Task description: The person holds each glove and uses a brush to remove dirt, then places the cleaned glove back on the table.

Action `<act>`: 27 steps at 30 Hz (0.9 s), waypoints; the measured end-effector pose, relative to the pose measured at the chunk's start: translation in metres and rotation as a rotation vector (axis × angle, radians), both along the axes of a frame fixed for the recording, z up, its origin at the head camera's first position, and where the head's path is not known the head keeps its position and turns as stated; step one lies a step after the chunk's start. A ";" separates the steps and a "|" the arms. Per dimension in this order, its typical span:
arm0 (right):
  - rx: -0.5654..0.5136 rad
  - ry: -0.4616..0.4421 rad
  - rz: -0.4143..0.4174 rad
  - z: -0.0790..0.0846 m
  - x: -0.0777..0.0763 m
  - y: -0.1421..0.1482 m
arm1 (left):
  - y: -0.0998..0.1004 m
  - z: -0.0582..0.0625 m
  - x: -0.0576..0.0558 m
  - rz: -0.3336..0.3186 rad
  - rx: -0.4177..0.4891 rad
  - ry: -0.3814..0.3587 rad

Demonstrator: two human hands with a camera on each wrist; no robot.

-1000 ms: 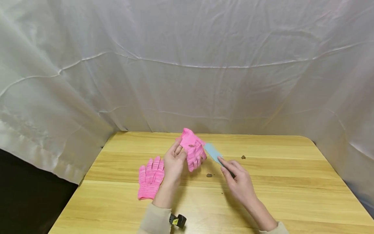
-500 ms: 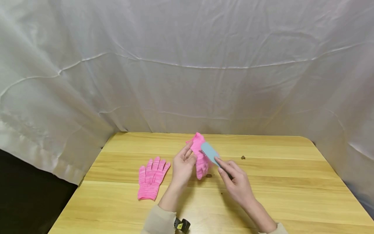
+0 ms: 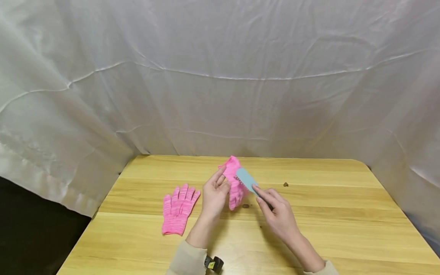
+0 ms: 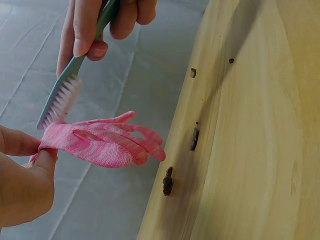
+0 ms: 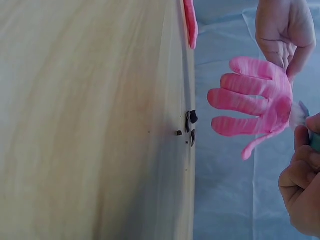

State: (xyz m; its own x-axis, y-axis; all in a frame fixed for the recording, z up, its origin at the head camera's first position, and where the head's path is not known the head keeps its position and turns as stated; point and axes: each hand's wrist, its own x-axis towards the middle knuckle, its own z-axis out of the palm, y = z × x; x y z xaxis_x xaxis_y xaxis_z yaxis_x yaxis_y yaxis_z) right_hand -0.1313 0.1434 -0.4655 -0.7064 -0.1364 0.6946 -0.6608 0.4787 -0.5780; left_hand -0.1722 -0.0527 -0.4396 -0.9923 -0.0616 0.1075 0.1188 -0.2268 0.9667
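My left hand [image 3: 214,194] pinches a pink knit glove [image 4: 100,142] by its cuff end and holds it above the table, its fingers hanging down. My right hand [image 3: 280,214] grips the handle of a blue-green brush [image 3: 246,179]. White bristles [image 4: 63,100] touch the held glove close to the left fingertips in the left wrist view. A dark stain shows on the glove [image 5: 280,107] beside the bristles in the right wrist view. A second pink glove [image 3: 179,210] lies flat on the table, left of my left hand.
Dark brown crumbs lie on the wooden table [image 3: 343,229], one [image 3: 245,206] below the held glove and another [image 3: 286,184] farther right. Grey cloth [image 3: 240,107] hangs behind the table and at both sides.
Over the last second my left hand moved right with the glove, and the brush came onto it, bristles against the fabric. Since half a second ago little has shifted.
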 end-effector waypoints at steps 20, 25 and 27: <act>-0.093 -0.021 -0.005 0.000 0.000 0.003 | -0.008 0.001 -0.003 0.065 -0.016 -0.005; -0.089 -0.029 0.000 0.000 0.000 0.002 | -0.008 0.000 -0.004 0.059 -0.010 0.019; -0.088 -0.036 0.008 0.001 0.001 0.001 | -0.007 0.000 -0.003 0.046 -0.006 0.015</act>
